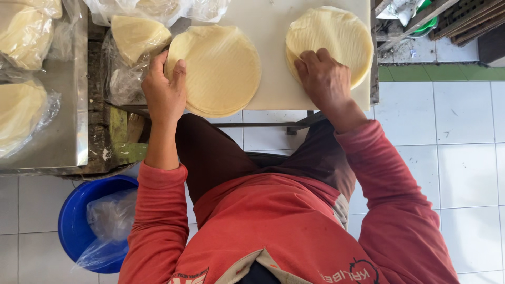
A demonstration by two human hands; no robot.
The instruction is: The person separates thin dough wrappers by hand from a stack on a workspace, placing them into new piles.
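Red long sleeves fill the near edge of this head-down view, at six o'clock, where a seated person's dark-trousered lap runs up toward a white bench (273,94). At seven o'clock, on the pale tiled floor (463,158), stands a blue bucket (71,221) lined with a clear plastic bag.

Farther out, both arms reach to the bench. The left hand (164,89), at about eleven o'clock, lies against the near-left rim of a stack of thin, pale yellow round wrappers (223,71); its fingers (158,66) curl over the edge with the thumb pressed on top, so it pinches the rim rather than lifting anything clear. The right hand (326,79), at about one o'clock, rests palm down on a second stack of the same rounds (336,37), fingers slightly spread and flat, pressing and gripping nothing that can be seen. The two stacks sit side by side, apart, each many sheets thick.

At ten o'clock, more rounds lie in open clear bags (131,47), just beside the left stack, and further bagged piles rest on a steel tray (68,121) at nine o'clock.

Judging by the layout, two tidy stacks stand unbagged while several bags are already filled; how many remain cannot be told.
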